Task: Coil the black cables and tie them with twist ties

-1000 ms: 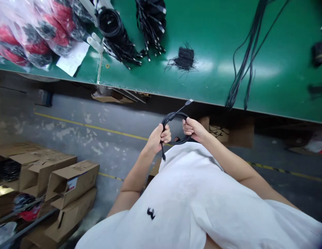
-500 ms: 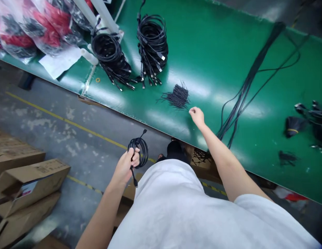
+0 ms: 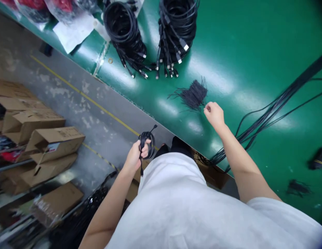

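My left hand (image 3: 136,155) is closed around a coiled black cable (image 3: 150,149), held in the air in front of the table edge. One end of the cable sticks up above the coil and another hangs below my fingers. Over the green table, my right hand (image 3: 215,113) is in a pinch at the right edge of a pile of short black ties (image 3: 194,95). Whatever is between those fingertips is too small to make out.
Two stacks of coiled black cables (image 3: 122,26) (image 3: 179,24) stand on the green table (image 3: 244,45). Long black cables (image 3: 275,107) run over its front edge at right. Bagged items (image 3: 64,10) lie at far left. Cardboard boxes (image 3: 57,138) stand on the left.
The view has shifted, bringing the table things closer and showing more boxes at left. My left hand still grips the coiled cable; my right hand stays pinched beside the tie pile.
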A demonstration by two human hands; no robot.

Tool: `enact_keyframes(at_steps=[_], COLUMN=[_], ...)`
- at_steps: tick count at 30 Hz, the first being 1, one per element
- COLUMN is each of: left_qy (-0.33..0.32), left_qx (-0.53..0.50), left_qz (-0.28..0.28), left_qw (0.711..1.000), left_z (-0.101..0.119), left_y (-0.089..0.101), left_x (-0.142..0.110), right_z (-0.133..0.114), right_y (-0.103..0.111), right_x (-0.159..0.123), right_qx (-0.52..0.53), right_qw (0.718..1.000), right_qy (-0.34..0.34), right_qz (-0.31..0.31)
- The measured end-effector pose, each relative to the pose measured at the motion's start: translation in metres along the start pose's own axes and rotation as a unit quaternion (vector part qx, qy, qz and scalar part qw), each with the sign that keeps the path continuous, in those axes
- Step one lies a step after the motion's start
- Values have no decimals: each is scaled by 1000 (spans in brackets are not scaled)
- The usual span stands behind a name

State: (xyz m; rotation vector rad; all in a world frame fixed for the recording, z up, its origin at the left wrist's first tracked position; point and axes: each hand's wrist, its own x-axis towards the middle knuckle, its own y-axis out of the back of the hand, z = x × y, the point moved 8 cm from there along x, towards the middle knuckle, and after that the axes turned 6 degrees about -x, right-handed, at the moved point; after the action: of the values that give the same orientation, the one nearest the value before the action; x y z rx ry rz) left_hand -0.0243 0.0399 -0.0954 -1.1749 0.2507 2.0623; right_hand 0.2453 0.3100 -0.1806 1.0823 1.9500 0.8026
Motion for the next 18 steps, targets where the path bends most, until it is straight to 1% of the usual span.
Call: enact_keyframes(at_steps=[1,2,3,4,5,6,7,9,10,11,13,15,18], left_qy=[-8,-14,-20,-24,-24,-23,-22,-24,-29,-38,-67,-105,-172], left_qx=[15,33,53,76,103,132,160,195,197,190,168,171,216], left_qz=[-10,-27,-54,-86,-122,-160,-195,-251,-265,-269,-247,-220,-217], left_qw=[1000,999,997,993,987,978,967,948,943,944,952,955,936], left_z=[2,4,5,5,4,2,-1,-6,-8,-8,-8,-7,-3], left_y=[-10,-21,-34,-47,-60,-73,-84,-99,-103,-103,-96,-85,-74], left_x=[0,0,-1,-2,-5,-8,-13,-22,-26,-27,-25,-21,-18], right_z=[-10,-24,-40,-58,-77,-96,-113,-142,-153,-159,-162,-160,-161], right_y=[-7,-19,-35,-50,-65,-77,-85,-90,-87,-83,-74,-71,-69], right_x=[-21,-44,-70,-95,-117,-135,-145,-148,-143,-137,-128,-129,-137], right_qx=[42,105,179,258,334,402,456,550,586,612,633,635,639], right_qw=[998,990,971,941,903,864,833,785,768,757,750,749,747], right_qy=[10,16,12,-4,-33,-68,-98,-119,-114,-105,-99,-115,-122], right_qz=[-38,-94,-160,-220,-269,-295,-298,-258,-230,-202,-162,-152,-138])
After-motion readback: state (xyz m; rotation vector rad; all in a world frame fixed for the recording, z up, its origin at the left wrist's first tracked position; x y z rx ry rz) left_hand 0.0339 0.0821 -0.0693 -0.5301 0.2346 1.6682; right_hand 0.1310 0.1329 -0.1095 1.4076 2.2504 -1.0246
